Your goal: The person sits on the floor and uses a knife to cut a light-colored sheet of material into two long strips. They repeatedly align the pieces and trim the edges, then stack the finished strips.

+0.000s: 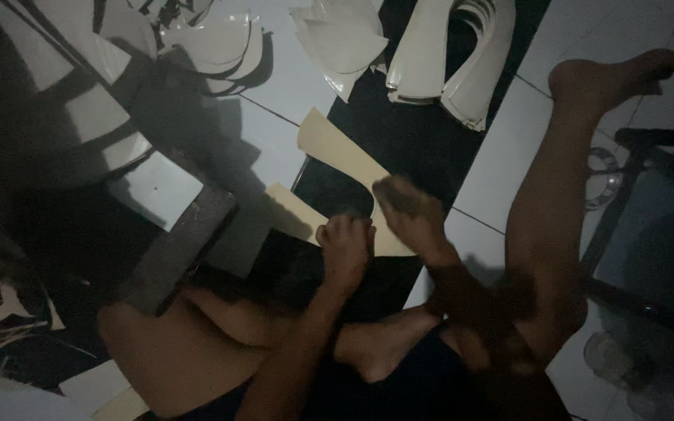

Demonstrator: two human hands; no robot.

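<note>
The person sits on the tiled floor [501, 164] with a black sheet [407, 125] spread over it. Both hands work on a cream curved piece [337, 148], a flat cut shape that lies on the black sheet just in front of the knees. The left hand [345, 248] presses down on the near end of this piece, fingers curled together into a loose fist, and I cannot tell if something small is inside it. The right hand [409, 212] rests on the piece just beside, but it is blurred, so I cannot tell if its fingers are apart or closed.

The piece looks thin and light, and probably bends easily (like card or thin leather sheet), so it may slide on the smooth sheet if it is not held flat. I judge that the best hold is a flat palm near the edge being worked, or a pinch at the long outer edge.

Further away, stacks of similar cream pieces [446, 62] lie fanned out, and a dark block [189, 249] stands to the left.
</note>
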